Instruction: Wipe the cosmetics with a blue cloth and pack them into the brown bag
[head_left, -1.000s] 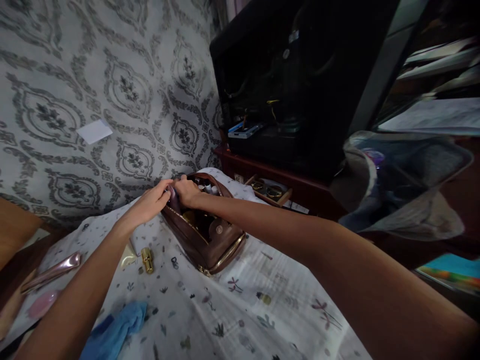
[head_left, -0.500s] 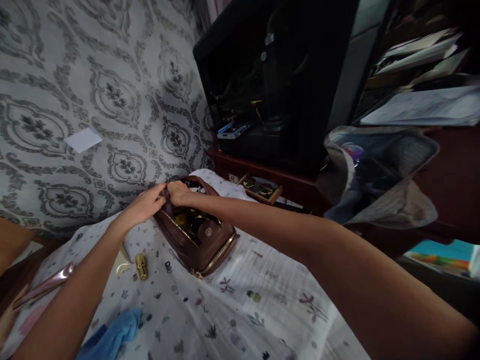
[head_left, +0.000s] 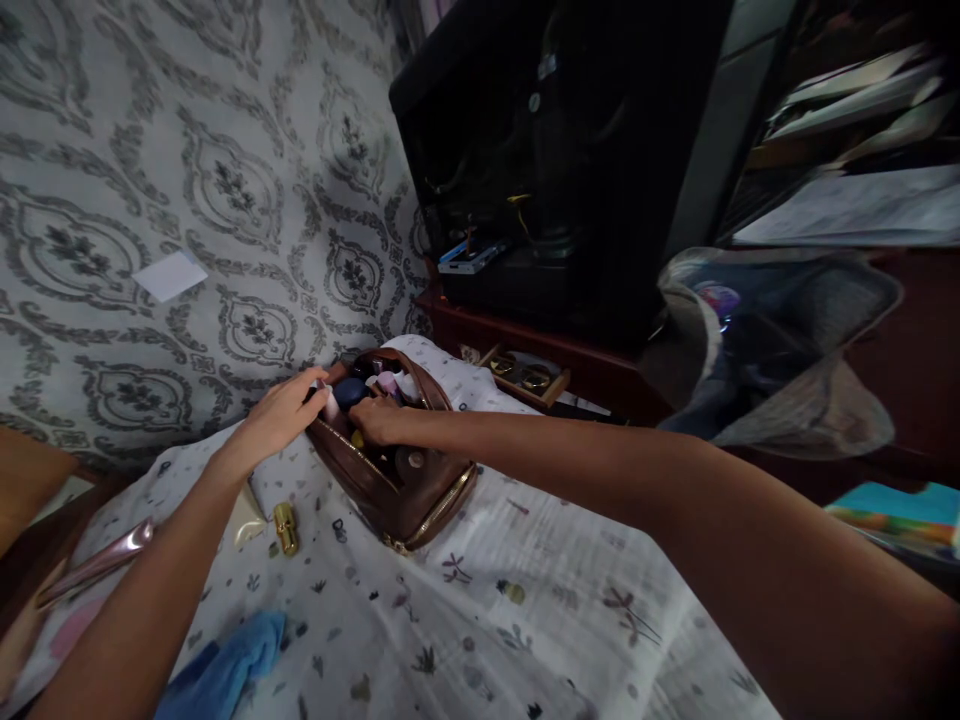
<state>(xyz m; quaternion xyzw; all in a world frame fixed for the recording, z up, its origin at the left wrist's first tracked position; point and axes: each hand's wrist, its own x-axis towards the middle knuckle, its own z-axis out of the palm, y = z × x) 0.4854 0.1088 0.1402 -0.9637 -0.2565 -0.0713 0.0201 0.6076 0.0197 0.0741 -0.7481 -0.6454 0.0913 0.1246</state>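
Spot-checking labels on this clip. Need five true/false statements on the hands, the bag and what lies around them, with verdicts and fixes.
1. The right hand is at the opening of the brown bag. True.
2. The brown bag is closed. False: it gapes open, with items showing inside.
3. The gold tube is on the patterned sheet, outside the bag. True.
4. The blue cloth is nearer the camera than the bag. True.
5. The left hand rests on the blue cloth. False: it is at the bag's rim, well away from the cloth.
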